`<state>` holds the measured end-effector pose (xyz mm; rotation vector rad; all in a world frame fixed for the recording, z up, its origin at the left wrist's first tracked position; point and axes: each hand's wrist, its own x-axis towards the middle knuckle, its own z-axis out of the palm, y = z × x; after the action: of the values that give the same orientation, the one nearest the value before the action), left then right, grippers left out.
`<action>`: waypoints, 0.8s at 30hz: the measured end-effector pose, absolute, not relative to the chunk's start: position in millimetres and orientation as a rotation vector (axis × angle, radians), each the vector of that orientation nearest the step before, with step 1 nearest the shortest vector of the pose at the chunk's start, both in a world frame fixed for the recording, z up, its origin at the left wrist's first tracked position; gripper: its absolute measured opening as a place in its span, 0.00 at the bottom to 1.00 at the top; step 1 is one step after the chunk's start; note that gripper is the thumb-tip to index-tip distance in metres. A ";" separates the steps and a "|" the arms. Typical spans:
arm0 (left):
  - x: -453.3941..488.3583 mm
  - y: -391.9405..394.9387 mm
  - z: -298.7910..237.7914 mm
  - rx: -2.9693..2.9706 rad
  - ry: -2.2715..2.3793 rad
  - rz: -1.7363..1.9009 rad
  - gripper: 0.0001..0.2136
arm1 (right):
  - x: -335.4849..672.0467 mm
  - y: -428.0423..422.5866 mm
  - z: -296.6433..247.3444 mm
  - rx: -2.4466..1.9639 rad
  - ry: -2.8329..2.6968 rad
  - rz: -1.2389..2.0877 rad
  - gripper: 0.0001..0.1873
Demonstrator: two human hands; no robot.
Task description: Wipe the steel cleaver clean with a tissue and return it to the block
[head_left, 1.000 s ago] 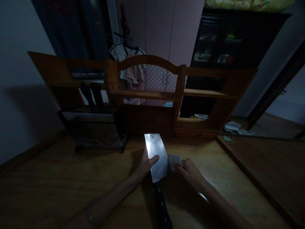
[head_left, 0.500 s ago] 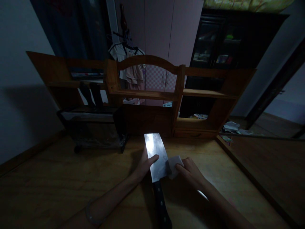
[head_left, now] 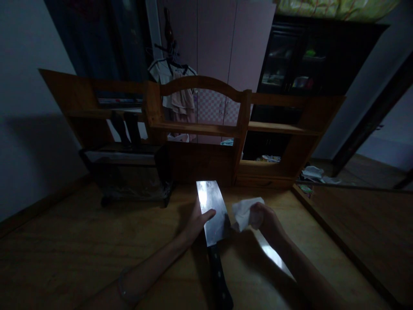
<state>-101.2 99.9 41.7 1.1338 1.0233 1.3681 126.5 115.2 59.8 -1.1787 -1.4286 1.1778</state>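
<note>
A cleaver [head_left: 215, 226] with a broad shiny blade and a black riveted handle is held over the wooden table, its handle pointing toward me. My left hand [head_left: 197, 224] grips the blade from its left side, thumb lying across the flat face and the other fingers hidden behind. To the right of the blade, my right hand [head_left: 265, 217] is closed on a crumpled white tissue [head_left: 244, 212]. A small gap separates the tissue from the blade's right edge.
At the back left of the table [head_left: 64, 241] stands a knife block [head_left: 129, 172] with two dark handles sticking up. A wooden shelf unit [head_left: 200, 128] runs along the back. A raised wooden edge [head_left: 335, 241] borders the right side.
My right hand has moved right and slightly up, taking the tissue off the blade. The tissue now looks looser and more spread. My left hand and the cleaver have hardly moved.
</note>
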 end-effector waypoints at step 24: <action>-92.4 101.5 41.9 0.832 0.756 1.091 0.33 | 94.2 92.3 57.2 -1.061 -1.737 0.911 0.29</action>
<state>-92.4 101.5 41.9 0.8319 0.7562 1.0911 94.2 92.3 57.2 -1.0610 -1.7374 0.9111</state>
